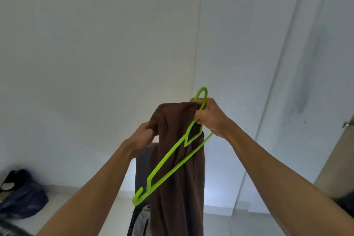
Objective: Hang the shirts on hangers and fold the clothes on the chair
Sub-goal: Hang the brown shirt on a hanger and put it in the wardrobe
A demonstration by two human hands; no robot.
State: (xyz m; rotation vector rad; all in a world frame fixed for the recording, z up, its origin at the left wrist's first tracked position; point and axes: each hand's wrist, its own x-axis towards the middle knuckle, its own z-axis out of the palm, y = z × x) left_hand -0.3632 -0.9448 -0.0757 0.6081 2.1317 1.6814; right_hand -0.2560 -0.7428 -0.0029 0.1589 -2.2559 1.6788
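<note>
A brown shirt [178, 159] hangs bunched in mid-air before a white wall [95, 44]. The right hand [208, 116] grips its top together with a green hanger [172, 161]; the left hand [143, 134] clutches the shirt's other edge. A dark bag [21, 195] lies on the floor.
</note>
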